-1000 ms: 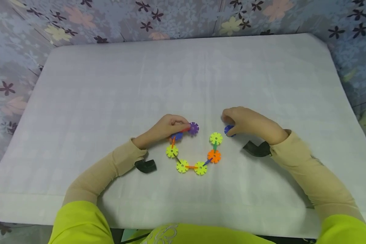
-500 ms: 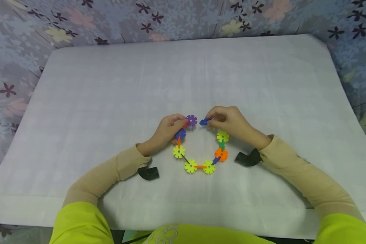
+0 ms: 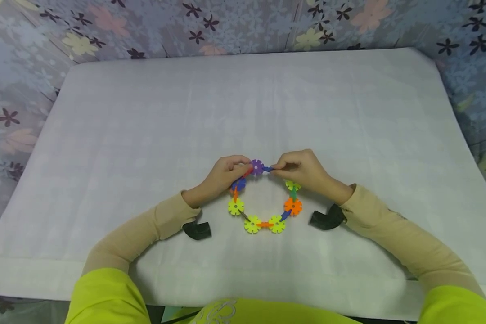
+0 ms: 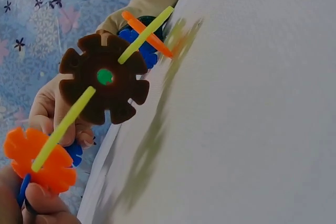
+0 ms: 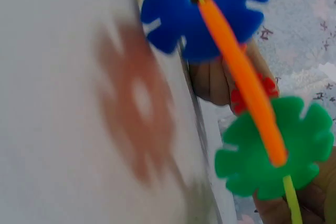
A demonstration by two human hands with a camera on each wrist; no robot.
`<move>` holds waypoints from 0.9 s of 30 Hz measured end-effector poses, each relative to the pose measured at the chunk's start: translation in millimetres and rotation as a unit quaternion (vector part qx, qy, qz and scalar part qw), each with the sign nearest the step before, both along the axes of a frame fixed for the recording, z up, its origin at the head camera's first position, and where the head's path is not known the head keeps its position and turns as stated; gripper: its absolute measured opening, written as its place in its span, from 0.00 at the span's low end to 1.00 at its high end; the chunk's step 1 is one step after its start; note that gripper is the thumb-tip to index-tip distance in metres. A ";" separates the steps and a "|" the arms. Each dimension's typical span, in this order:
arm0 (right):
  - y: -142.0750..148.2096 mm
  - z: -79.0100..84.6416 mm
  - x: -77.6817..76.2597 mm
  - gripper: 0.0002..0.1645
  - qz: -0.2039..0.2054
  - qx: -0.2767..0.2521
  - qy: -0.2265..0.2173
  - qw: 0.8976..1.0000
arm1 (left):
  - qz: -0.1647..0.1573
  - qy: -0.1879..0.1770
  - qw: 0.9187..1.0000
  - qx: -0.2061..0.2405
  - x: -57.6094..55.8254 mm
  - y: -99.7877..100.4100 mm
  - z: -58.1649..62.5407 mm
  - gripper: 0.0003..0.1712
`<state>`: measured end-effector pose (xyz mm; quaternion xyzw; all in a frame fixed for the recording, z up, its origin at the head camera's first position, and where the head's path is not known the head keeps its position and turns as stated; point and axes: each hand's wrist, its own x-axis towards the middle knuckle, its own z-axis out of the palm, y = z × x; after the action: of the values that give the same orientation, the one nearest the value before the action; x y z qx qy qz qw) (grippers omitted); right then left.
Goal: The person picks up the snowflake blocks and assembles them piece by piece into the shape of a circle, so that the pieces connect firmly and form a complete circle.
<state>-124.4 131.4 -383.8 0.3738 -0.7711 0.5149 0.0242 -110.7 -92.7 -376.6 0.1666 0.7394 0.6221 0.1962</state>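
Note:
Notched plastic interlocking discs are linked into a curved chain, with yellow discs along its near side. My left hand pinches a red disc at the chain's upper left, beside a purple disc. Between thumb and fingers, my right hand pinches a blue disc, edge up, its rim right at the purple disc. Under the right hand lies the chain's other end, a yellow disc joined to a green one. The left wrist view shows a brown disc raised above the cloth.
A white cloth covers the table, with a flowered backdrop behind it. Dark curved wrist pieces hang by both sleeves. The front table edge runs close to the person's body.
My right hand has come left with the blue disc, bringing it to the purple disc's edge. The left hand has shifted slightly right, and the chain's near side has shifted right.

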 end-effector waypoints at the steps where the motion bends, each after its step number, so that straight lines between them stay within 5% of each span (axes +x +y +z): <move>1: -0.2 -0.5 0.8 0.08 -0.002 -0.003 0.005 1.000 | 0.000 0.001 1.000 -0.003 1.2 0.7 4.0 0.09; 4: -1.7 -1.7 3.5 0.09 0.000 -0.011 0.027 1.000 | 0.000 0.002 1.000 -0.010 4.0 2.3 14.4 0.09; 8: -4.5 -3.8 6.3 0.10 -0.002 -0.013 0.059 0.998 | 0.002 0.000 1.000 -0.017 3.3 1.8 14.8 0.10; 16: -6.5 -9.1 7.2 0.11 -0.027 -0.012 0.054 0.998 | 0.014 -0.034 0.999 0.014 2.4 0.4 13.4 0.12; 22: -5.2 -9.2 6.8 0.11 0.002 0.012 0.131 0.991 | 0.000 -0.033 0.999 -0.013 2.4 0.0 16.8 0.12; 24: -6.2 -9.2 6.1 0.12 0.006 0.003 0.121 0.993 | 0.000 -0.033 0.999 -0.019 1.0 -1.1 14.7 0.12; 27: -8.7 -8.6 5.2 0.11 -0.003 -0.031 0.049 0.998 | 0.005 -0.046 0.999 -0.006 -2.9 -3.2 5.0 0.13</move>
<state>-119.2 122.6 -392.4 0.3951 -0.7541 0.5193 0.0750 -113.6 -95.9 -371.6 0.1335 0.7339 0.6259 0.2279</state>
